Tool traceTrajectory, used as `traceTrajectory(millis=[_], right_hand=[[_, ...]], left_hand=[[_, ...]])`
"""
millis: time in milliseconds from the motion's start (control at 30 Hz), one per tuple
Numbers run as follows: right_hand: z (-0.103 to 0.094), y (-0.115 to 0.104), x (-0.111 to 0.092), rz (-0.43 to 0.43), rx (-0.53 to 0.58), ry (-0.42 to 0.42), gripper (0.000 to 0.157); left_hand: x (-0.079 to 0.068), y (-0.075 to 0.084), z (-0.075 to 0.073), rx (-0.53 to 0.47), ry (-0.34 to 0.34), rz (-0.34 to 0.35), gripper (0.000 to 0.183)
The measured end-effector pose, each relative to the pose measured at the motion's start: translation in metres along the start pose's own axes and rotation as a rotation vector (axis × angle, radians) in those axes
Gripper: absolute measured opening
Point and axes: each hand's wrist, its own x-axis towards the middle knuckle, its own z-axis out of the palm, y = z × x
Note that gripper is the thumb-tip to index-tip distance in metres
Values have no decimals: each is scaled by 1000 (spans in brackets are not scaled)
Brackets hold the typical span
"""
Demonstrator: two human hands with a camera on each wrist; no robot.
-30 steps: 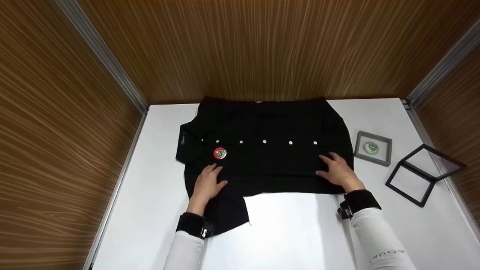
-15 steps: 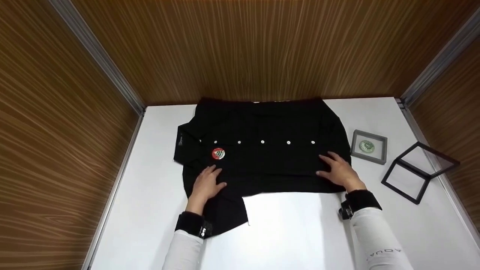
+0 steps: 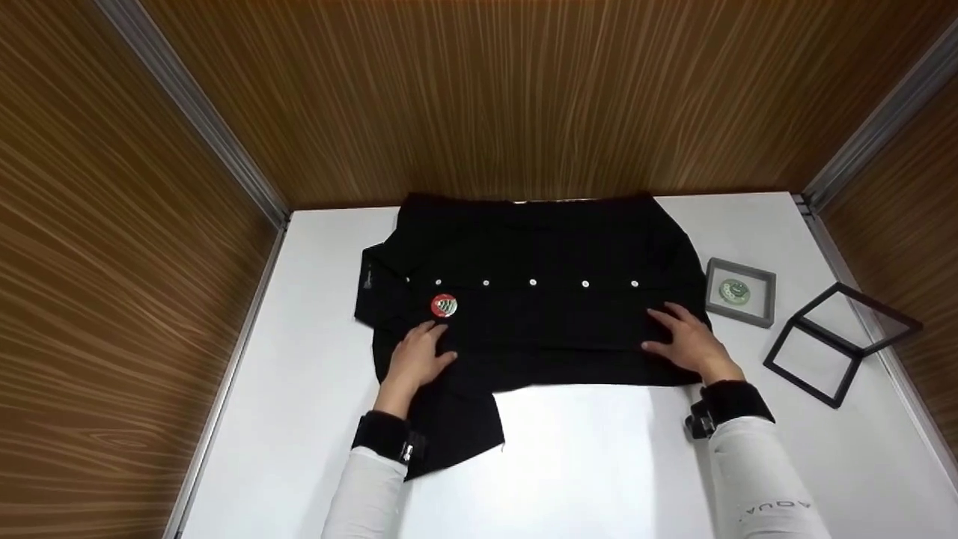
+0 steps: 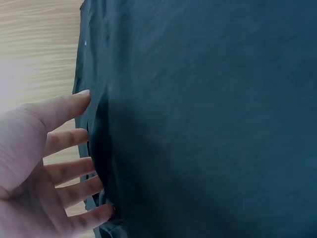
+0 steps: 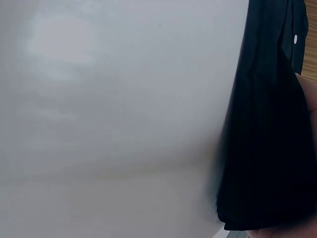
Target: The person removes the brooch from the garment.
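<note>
Black shirt (image 3: 539,314), white-buttoned, lies on white worktop (image 3: 576,471); left hand (image 3: 416,361) and right hand (image 3: 688,343) touch it, fingers apart.

Three walls enclosed the work area: a back wall (image 3: 479,97), a left wall (image 3: 112,299) and a right wall (image 3: 917,202), all in brown, streaked wood grain. Grey metal strips (image 3: 198,112) lined both rear corners. The white table (image 3: 299,329) bore a bright patch of light (image 3: 576,457) near its front.

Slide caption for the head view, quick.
Left hand and right hand over a black shirt with a red badge; a gray frame and a black frame at right.
</note>
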Motion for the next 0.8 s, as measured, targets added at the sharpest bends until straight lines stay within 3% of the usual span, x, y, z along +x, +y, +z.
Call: traceTrajectory(millis=[200, 467, 800], right_hand=[[-2, 1, -1, 11, 11, -2, 69], [-3, 1, -3, 1, 1, 2, 68], [-5, -4, -2, 60, -9, -35, 71]], left_hand=[[18, -1, -9, 54, 54, 51, 52], [35, -2, -14, 85, 51, 79, 48], [45, 2, -3, 135, 104, 110, 40]])
